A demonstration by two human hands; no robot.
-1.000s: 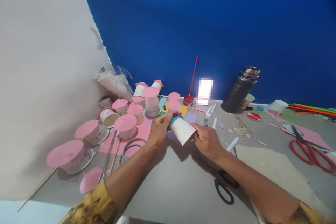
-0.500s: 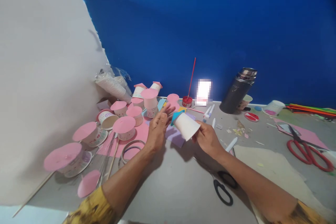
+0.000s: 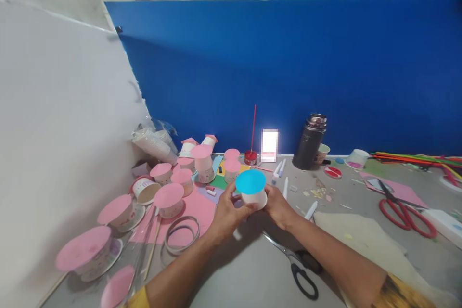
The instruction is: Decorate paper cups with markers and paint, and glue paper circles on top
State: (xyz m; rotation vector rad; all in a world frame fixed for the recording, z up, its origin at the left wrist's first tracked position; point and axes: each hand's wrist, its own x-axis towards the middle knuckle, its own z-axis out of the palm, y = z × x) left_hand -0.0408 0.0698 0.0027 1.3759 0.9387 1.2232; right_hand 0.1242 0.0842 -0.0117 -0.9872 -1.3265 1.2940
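A white paper cup [image 3: 253,199], upside down with a blue paper disc [image 3: 250,182] on its top, is held between both hands above the table. My left hand [image 3: 230,214] grips its left side, thumb across the front. On the other side my right hand [image 3: 277,207] holds the cup near its rim, some fingers hidden behind it. Just below lie black-handled scissors [image 3: 288,252]. Left of my left hand are a roll of tape [image 3: 182,235] and pink paper [image 3: 202,202]. Several cups topped with pink discs [image 3: 169,196] stand beyond.
At the back stand a dark flask [image 3: 309,142], a red pot with a stick [image 3: 250,157] and a bright phone-like screen [image 3: 270,145]. Red-handled scissors [image 3: 407,216] and a cream cloth-like sheet [image 3: 361,236] lie right. Stacked cups [image 3: 153,144] lean left. A blue panel [image 3: 281,72] closes the back.
The cup has turned from tilted sideways to upright, its blue top now facing me. My left hand has gone from flat beside it to gripping it. The view has tipped upward.
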